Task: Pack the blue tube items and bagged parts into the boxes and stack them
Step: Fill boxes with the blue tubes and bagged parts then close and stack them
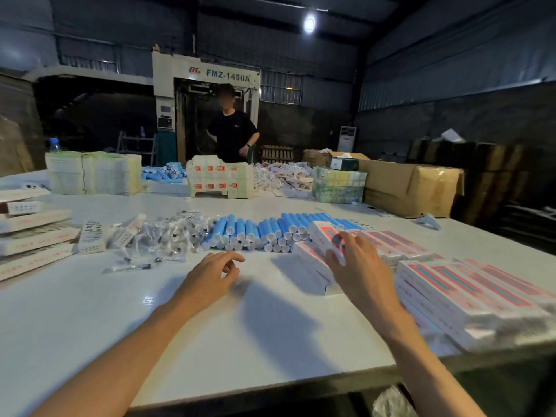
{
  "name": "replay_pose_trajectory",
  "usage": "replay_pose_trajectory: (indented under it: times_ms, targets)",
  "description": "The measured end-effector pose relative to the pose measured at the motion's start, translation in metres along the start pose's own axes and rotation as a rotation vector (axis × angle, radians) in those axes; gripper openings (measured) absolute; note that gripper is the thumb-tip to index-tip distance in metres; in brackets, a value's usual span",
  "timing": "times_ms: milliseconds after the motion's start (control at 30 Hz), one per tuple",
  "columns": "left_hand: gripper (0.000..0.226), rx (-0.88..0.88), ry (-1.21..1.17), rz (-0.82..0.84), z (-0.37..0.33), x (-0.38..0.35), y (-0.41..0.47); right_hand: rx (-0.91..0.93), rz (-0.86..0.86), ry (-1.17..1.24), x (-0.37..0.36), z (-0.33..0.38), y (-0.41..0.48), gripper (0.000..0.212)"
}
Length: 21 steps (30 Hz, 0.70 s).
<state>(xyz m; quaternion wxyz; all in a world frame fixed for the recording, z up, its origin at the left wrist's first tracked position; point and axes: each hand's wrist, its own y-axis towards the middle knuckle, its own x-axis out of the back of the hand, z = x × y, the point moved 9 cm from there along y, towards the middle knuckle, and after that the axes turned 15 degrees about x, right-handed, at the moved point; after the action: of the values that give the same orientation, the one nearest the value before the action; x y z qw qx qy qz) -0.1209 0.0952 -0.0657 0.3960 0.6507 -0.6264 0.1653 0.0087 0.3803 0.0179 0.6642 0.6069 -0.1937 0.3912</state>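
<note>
Currently on the white table (90,311): a heap of blue tubes (258,233), white caps toward the viewer, lying mid-table. Just to its left is a loose pile of bagged parts (171,233) in clear sleeves, a few strays lying nearer the table edge. Right of the tubes a row of flat boxes (391,242), printed pink and blue, lies overlapped. Nearer on the right sits a film-wrapped stack (469,287) of the same boxes. At the far left is a leaning pile of long white boxes (33,236), contents not visible. The right hand (358,260) grips one box (323,234) at the near end of the row, fingers spread over its top face and thumb at its side, the box tilted up off its neighbours. The left hand (210,275) hovers low over bare table, fingers loosely curled, holding nothing. Along the far edge are bundled cartons (93,173), more tubes (165,173), a brown carton (412,188), and a person in black (233,133) standing behind. Progress, as judged: early in the cycle, with a box being taken and nothing yet put into it. The tube heap and bag pile are large, so most of the packing appears to remain. Whether the left-hand pile is finished stock cannot be told.
</note>
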Motion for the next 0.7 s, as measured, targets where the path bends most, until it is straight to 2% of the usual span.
replay_pose_trajectory:
  times_ms: [100,433,567,700]
  targets:
    - [0.023,-0.047,0.001,0.014,-0.006,-0.001,-0.003,-0.086,0.071,-0.207,0.015,-0.037,-0.031,0.033]
    - [0.025,-0.063,-0.018,0.105,0.0,-0.008,-0.003,-0.153,0.132,-0.433,0.025,-0.069,-0.07,0.052]
    - [0.025,-0.073,-0.027,0.135,-0.002,-0.011,-0.004,-0.066,0.244,-0.594,0.008,-0.07,-0.065,0.043]
    - [0.026,-0.085,-0.028,0.147,-0.002,-0.01,-0.004,-0.036,0.3,-0.615,-0.003,-0.075,-0.064,0.039]
